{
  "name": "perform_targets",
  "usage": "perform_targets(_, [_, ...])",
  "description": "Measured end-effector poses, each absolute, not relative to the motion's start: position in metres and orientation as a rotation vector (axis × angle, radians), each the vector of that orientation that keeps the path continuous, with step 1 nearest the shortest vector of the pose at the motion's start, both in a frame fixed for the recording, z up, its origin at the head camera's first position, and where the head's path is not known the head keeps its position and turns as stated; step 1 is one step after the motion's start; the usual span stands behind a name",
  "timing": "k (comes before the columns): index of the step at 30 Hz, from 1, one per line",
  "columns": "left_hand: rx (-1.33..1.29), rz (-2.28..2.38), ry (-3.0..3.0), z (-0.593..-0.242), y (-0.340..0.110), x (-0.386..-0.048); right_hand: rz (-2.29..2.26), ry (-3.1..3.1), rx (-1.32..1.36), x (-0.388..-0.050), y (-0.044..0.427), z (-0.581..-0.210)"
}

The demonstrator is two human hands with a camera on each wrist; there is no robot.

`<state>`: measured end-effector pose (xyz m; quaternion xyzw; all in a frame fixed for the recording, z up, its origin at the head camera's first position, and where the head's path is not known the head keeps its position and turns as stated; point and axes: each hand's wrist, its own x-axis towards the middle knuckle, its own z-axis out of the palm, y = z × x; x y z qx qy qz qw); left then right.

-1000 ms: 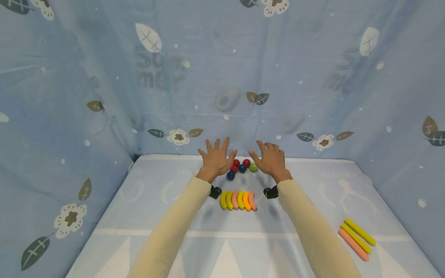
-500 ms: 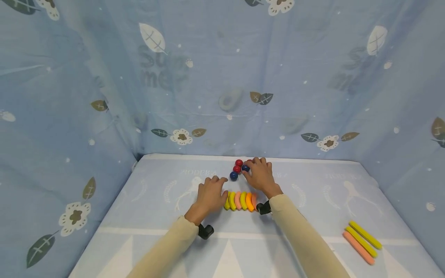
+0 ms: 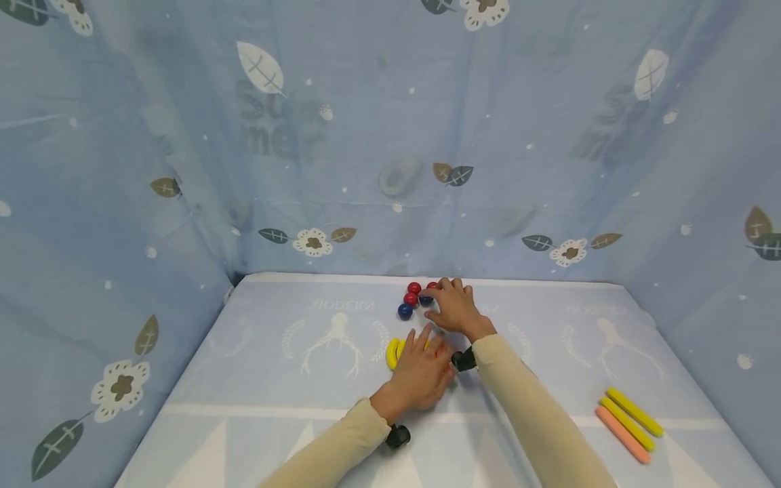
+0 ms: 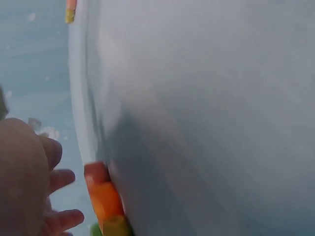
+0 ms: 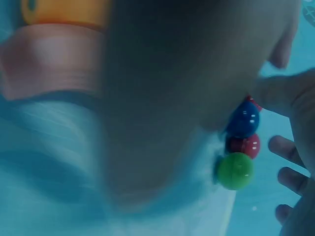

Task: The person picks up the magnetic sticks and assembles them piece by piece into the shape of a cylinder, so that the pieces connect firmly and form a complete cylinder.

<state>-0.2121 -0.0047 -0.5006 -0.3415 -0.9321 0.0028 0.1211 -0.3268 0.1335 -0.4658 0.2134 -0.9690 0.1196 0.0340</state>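
Observation:
My left hand (image 3: 421, 373) is over the row of small curved banana-shaped pieces (image 3: 392, 354), covering most of them; yellow ones show at its left. In the left wrist view its spread fingers are beside the orange piece (image 4: 106, 199). My right hand (image 3: 456, 310) hovers by the glossy balls at the back, fingers bent and apart. Red balls (image 3: 411, 299) and a blue ball (image 3: 405, 311) lie to its left. The right wrist view shows the green ball (image 5: 235, 170), hidden from the head view, with a gap between it and the fingers. Neither hand visibly grips anything.
Three straight sticks, two yellow (image 3: 634, 411) and one pink (image 3: 623, 434), lie at the table's right front. A blue patterned curtain (image 3: 390, 135) stands behind the table (image 3: 256, 379) and along both sides. A large blurred shape blocks the middle of the right wrist view.
Both hands came down from raised, spread poses over the back. The left drew back, then moved right over the banana-shaped pieces. The right settled beside the balls, which stay in place.

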Motion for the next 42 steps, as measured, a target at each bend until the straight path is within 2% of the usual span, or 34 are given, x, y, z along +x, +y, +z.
perform_targets(12, [-1.004, 0.003, -2.740, -0.509, 0.009, -0.199, 0.275, -3.100, 0.867, -0.335, 0.117, -0.442])
perform_targets(23, [-0.897, 0.052, -2.825, -0.510, 0.009, -0.190, 0.230, -3.000, 1.003, -0.349, 0.097, -0.446])
perform_targets(42, [-0.924, 0.130, -2.809, -0.509, 0.007, -0.185, 0.258, -3.134, 0.996, -0.352, 0.089, -0.456])
